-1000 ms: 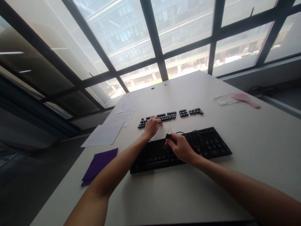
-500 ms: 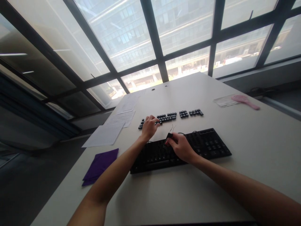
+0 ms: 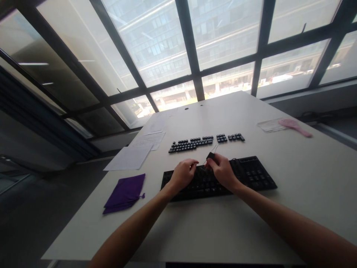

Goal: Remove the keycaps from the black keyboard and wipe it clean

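The black keyboard [image 3: 251,174] lies on the white table, part of its keys gone from the upper left, where my hands cover some of it. Pinched in my right hand [image 3: 223,171], over the keyboard's middle, is a keycap puller [image 3: 211,155] with a small black handle and thin wire loops. My left hand [image 3: 183,174] hovers over the keyboard's left half, close to the puller's lower wires. Its fingers are bent and slightly apart, and I see nothing between them. Behind the keyboard, loose black keycaps [image 3: 192,144] stand in rows and separate groups.
A purple cloth pouch [image 3: 125,191] lies left of the keyboard. Paper sheets [image 3: 129,156] spread along the table's left edge. At the far right a pink hairbrush [image 3: 294,125] rests partly on a clear bag [image 3: 270,125]. Windows stand behind the table [image 3: 223,115].
My left hand has drawn back from the keycap rows to the keyboard, beside the puller. My right hand still holds the puller. The view has shifted slightly.
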